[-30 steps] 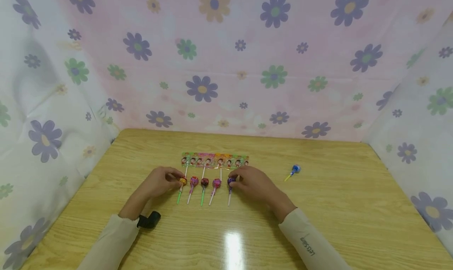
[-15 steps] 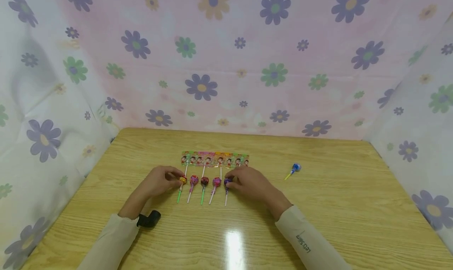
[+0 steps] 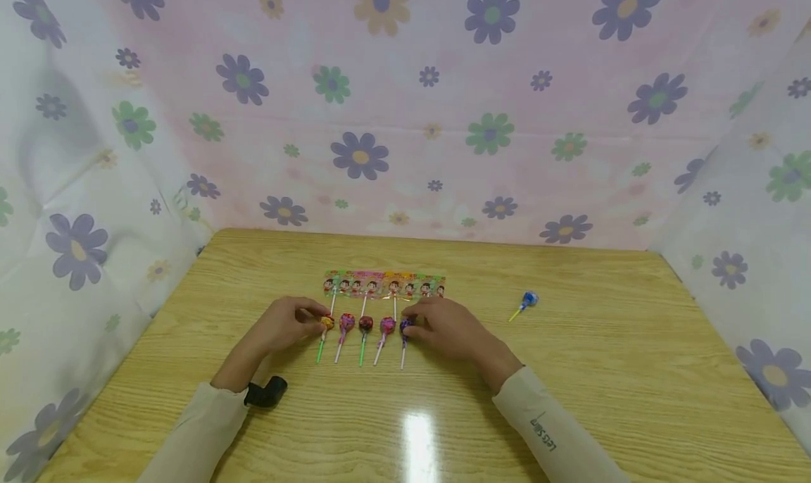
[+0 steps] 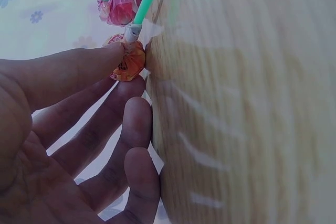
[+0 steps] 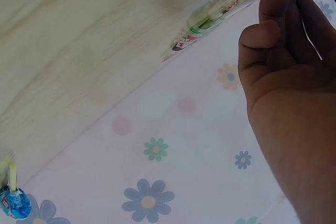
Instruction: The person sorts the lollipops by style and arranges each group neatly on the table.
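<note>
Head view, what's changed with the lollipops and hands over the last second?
The right hand has slid the purple lollipop leftward, closing the gap to the pink lollipop. The left hand still pinches the orange lollipop. The wrapper strip and blue lollipop stayed put.

Open tabletop (image 3: 570, 398) along the near edge and right side; the lollipop row (image 3: 364, 328), sticker strip (image 3: 384, 285) and blue lollipop (image 3: 528, 300) block the middle and far-right.
</note>
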Demonstrator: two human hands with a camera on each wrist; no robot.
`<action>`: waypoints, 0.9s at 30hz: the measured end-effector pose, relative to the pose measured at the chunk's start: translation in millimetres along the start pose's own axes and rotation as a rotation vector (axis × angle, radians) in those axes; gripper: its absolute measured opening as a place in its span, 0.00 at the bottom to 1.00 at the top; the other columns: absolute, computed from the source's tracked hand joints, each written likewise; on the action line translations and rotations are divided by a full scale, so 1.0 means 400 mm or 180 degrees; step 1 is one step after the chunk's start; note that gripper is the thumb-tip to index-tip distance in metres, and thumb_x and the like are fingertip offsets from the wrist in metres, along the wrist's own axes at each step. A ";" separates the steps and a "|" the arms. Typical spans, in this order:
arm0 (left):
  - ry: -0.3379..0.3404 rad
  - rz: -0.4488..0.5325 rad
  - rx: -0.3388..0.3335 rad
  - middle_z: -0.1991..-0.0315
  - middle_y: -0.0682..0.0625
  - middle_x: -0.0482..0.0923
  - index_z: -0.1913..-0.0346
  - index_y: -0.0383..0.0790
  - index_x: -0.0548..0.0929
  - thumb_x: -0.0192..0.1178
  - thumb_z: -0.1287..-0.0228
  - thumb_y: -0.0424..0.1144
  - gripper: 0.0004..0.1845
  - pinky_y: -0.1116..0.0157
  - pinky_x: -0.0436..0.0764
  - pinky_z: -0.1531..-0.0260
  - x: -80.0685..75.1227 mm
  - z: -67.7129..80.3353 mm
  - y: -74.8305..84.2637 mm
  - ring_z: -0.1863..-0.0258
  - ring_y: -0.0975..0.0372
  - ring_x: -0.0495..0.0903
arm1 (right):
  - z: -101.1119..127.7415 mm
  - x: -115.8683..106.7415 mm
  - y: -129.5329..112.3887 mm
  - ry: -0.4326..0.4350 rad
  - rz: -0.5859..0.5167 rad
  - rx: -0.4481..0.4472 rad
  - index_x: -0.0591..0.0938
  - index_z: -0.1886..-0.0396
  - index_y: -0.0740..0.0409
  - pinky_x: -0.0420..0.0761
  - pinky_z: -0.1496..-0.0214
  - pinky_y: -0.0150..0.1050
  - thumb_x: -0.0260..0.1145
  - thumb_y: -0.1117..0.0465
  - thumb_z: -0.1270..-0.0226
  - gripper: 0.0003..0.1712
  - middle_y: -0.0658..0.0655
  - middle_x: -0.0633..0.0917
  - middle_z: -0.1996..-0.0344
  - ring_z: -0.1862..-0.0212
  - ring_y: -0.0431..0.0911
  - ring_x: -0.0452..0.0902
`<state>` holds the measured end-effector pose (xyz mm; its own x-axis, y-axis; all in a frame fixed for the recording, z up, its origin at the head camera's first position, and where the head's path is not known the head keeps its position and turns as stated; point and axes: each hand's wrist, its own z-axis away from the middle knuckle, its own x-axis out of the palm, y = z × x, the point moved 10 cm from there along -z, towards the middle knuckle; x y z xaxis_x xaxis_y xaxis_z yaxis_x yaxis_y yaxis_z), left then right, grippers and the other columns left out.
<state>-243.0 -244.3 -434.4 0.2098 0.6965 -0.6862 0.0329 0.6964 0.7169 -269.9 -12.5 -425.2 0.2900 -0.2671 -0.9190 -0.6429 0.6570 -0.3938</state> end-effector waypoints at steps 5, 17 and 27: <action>-0.0007 -0.0008 0.0030 0.57 0.46 0.86 0.50 0.40 0.87 0.66 0.35 0.35 0.11 0.61 0.82 0.62 0.000 -0.001 -0.001 0.63 0.60 0.83 | 0.012 -0.010 0.005 0.0041 0.0045 0.0004 0.82 0.38 0.50 0.74 0.32 0.53 0.62 0.46 0.27 0.23 0.54 0.83 0.41 0.35 0.53 0.76; 0.0007 -0.0011 0.0069 0.57 0.44 0.85 0.51 0.40 0.87 0.66 0.35 0.36 0.11 0.63 0.82 0.63 -0.002 -0.003 -0.002 0.62 0.60 0.83 | 0.079 -0.062 0.118 0.0268 -0.0022 0.0374 0.80 0.37 0.49 0.79 0.56 0.40 0.63 0.49 0.27 0.23 0.48 0.84 0.47 0.65 0.36 0.75; -0.0015 0.0003 0.0030 0.57 0.45 0.85 0.50 0.39 0.87 0.66 0.34 0.36 0.11 0.63 0.81 0.62 0.001 0.000 0.000 0.63 0.61 0.82 | 0.143 -0.102 0.217 0.0375 -0.0037 0.0515 0.80 0.38 0.54 0.82 0.58 0.41 0.65 0.51 0.28 0.23 0.53 0.84 0.47 0.57 0.45 0.81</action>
<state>-242.7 -244.1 -434.7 0.2143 0.6963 -0.6850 0.0420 0.6941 0.7187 -296.9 95.7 -420.5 0.2056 -0.3496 -0.9141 -0.5150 0.7556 -0.4048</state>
